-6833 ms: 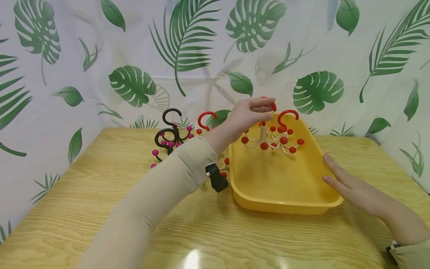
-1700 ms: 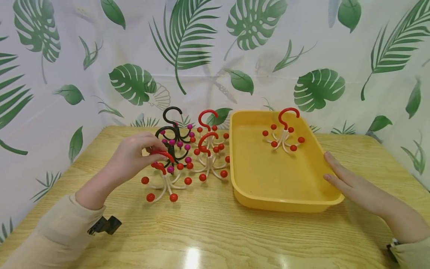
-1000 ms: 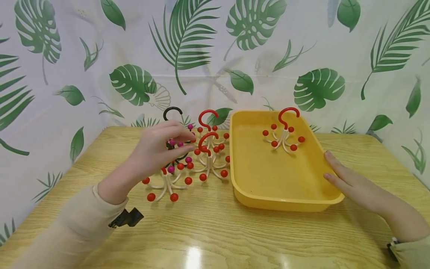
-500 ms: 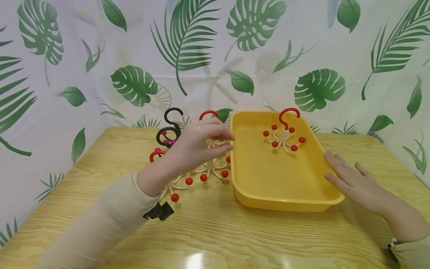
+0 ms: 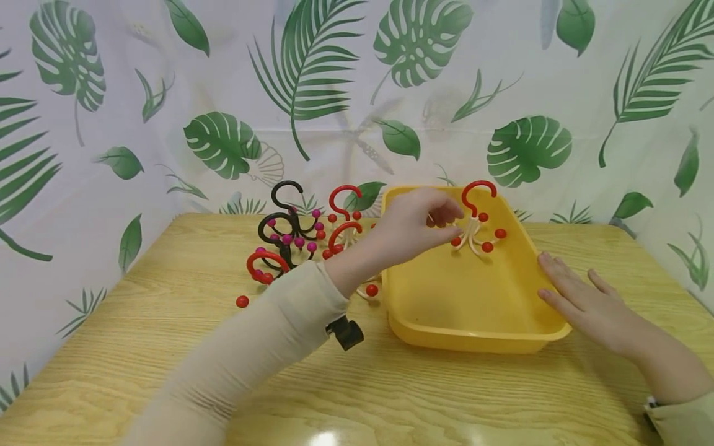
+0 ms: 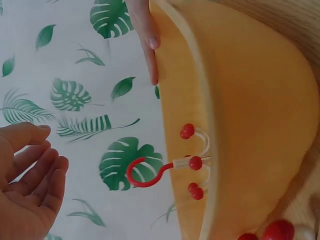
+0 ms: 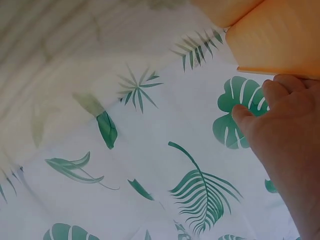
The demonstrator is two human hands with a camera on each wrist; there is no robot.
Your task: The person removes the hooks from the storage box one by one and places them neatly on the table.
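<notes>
My left hand [image 5: 415,226] is over the yellow tray [image 5: 468,344], its fingers loosely bent and nothing between them and the thumb. Just right of its fingertips stands a multi-arm hanger [image 5: 474,223] inside the tray, with a red hook, white arms and red ball tips. In the left wrist view the same hanger [image 6: 182,163] is apart from the empty left hand [image 6: 32,175]. The right hand [image 5: 586,310] rests with straight fingers against the tray's right side. From the right wrist, that hand [image 7: 285,115] shows at the tray wall [image 7: 280,45].
Left of the tray stand two black hangers with pink balls, one at the back [image 5: 287,192] and one nearer [image 5: 268,229]. Red-hooked hangers stand there too: a back one [image 5: 346,192], a middle one [image 5: 343,235] and a front one [image 5: 268,260], partly hidden by the left sleeve.
The left hand earlier held a red-hooked hanger over the tray, then set it on the table at front left. It let go and has moved right, empty, back over the tray.
</notes>
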